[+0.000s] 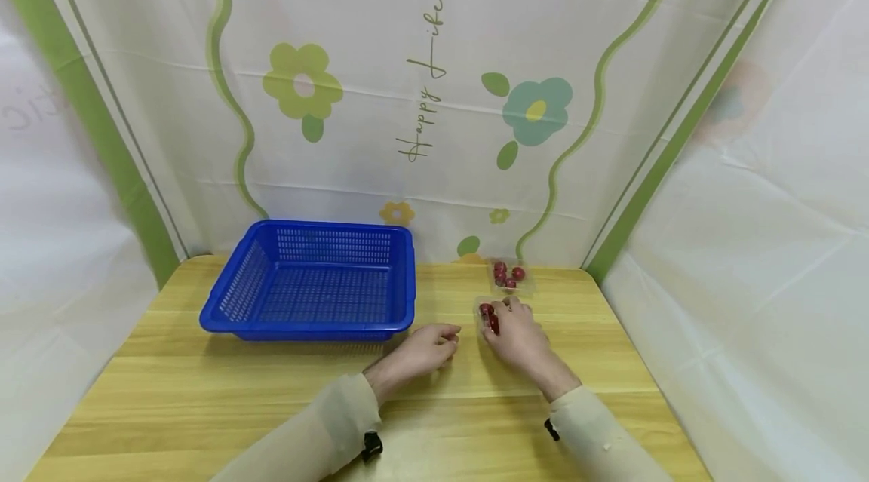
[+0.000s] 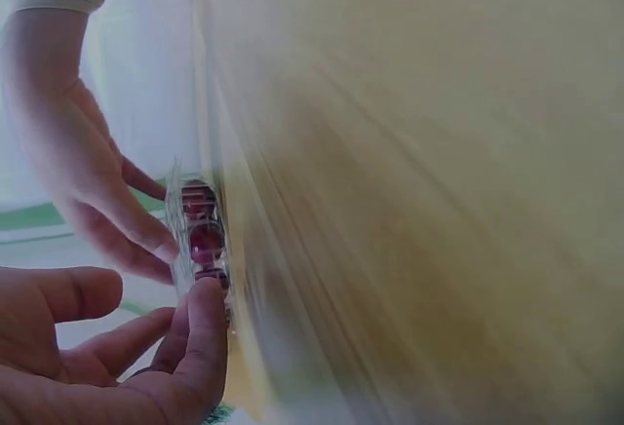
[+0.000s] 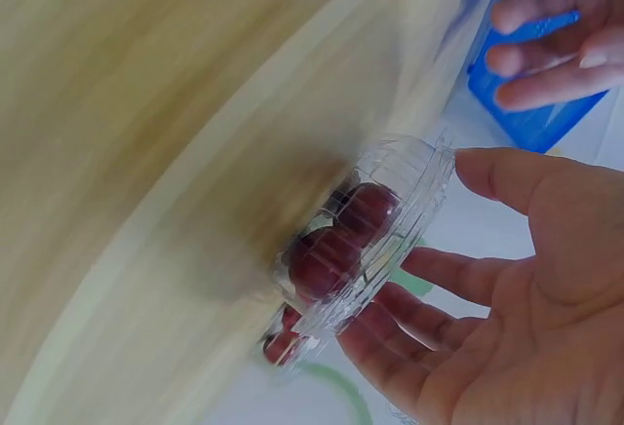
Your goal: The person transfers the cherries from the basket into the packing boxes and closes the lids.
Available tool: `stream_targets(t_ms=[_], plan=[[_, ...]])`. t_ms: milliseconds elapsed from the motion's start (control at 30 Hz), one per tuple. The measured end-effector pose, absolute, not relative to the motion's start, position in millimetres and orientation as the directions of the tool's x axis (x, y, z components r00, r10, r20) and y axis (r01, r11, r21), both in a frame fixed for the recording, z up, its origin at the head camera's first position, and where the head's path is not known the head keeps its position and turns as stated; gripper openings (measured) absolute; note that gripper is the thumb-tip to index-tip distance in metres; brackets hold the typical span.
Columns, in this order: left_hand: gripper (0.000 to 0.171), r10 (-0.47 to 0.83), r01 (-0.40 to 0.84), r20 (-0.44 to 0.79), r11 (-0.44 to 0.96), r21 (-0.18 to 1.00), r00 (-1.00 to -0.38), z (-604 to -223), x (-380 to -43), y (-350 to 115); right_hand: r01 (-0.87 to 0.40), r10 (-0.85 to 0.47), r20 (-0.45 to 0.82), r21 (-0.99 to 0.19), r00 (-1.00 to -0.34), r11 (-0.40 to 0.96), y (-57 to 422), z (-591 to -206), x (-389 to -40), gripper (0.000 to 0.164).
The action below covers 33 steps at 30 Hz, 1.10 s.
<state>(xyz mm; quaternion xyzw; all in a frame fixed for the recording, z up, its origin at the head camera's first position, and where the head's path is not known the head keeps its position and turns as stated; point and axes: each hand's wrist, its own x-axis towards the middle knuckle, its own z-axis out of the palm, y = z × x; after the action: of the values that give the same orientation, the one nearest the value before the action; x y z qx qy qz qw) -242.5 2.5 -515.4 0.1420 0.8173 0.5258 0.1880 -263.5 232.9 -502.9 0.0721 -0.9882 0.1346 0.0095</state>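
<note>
My right hand point(image 1: 519, 339) grips a clear plastic box point(image 3: 419, 162) of round dark-red fruit point(image 3: 325, 261). In the right wrist view the thumb is at one edge and the fingers are at the opposite edge. Whether the box touches the table cannot be told. Loosely bent and holding nothing, my left hand point(image 1: 422, 350) hovers over the table between that box and a blue basket point(image 1: 308, 334). A second clear box point(image 1: 528, 287) with several red fruits point(image 1: 518, 273) stands just behind the first one.
The blue basket is on the left of the wooden table point(image 1: 434, 429), with slotted sides and nothing inside. A white flowered curtain point(image 1: 366, 29) hangs behind the table, and white sheets point(image 1: 760, 301) close off both sides.
</note>
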Motion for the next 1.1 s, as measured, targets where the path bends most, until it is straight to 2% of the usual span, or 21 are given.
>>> stream_targets(t_ms=[500,900,1100], plan=[[0.048,0.436,0.082,-0.114,0.407,0.91,-0.893,-508.6,-237.0,-2.6,-0.102,-0.105,0.005,-0.277,-0.994,0.955,262.3,-500.4,-277.1,0.066],[0.037,0.455,0.194,-0.044,0.463,0.865,-0.89,-481.0,-226.8,-20.4,-0.082,-0.093,-0.021,-0.304,-0.995,0.949,275.6,-501.0,-287.8,0.066],[0.034,0.468,0.225,-0.004,0.433,0.873,-0.884,-461.6,-223.4,-40.1,-0.078,-0.083,-0.002,-0.316,-0.997,0.946,275.8,-494.6,-289.1,0.063]])
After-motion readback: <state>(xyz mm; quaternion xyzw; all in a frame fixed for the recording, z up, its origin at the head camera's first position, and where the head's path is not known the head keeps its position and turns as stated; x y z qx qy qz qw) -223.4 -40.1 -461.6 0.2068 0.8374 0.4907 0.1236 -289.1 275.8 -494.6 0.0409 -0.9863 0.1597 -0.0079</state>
